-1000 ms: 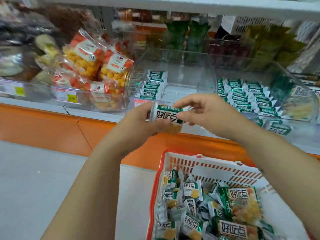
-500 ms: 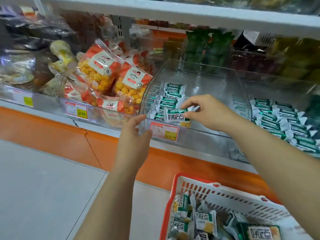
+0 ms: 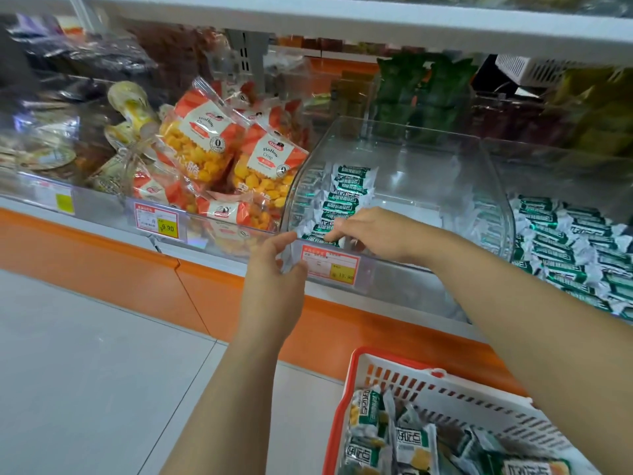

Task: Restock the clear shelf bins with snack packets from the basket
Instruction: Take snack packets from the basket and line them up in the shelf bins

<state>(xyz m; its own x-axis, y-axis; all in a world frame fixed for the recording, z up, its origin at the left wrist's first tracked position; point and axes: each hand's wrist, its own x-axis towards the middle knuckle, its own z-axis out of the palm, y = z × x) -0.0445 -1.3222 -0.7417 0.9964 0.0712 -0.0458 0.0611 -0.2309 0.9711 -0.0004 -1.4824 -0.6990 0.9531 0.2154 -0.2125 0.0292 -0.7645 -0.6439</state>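
1. Shop aisle: pale grey floor (image 3: 85, 371), orange shelf base (image 3: 102, 265), and white shelving with goods behind clear fronts.
2. Clear curved plastic shelf bin (image 3: 411, 159) sits mid-shelf. A single row of green-and-white snack packets (image 3: 346, 190) runs front to back along its left side.
3. Right hand (image 3: 373, 234) reaches over the bin's front rim. Its bent fingertips (image 3: 334, 234) pinch the front packet (image 3: 322, 238) at the near end of that row.
4. Left hand (image 3: 274, 272) is at the bin's front left corner, with the forefinger along the rim and the thumb against the front wall. Cannot tell whether it grips or only touches.
5. Hands are near each other but not touching.
6. Red-and-yellow price label (image 3: 330, 265) is fixed on the bin front, just right of the left thumb.
7. Red-rimmed white slotted basket (image 3: 445, 392) is at lower right, below the shelf. It holds loose green, white and yellow packets (image 3: 411, 443).
8. Orange-and-white bags of yellow puffs (image 3: 263, 166) fill the bin to the left.
9. Heaped green-and-white packets (image 3: 565, 241) fill the bin to the right.
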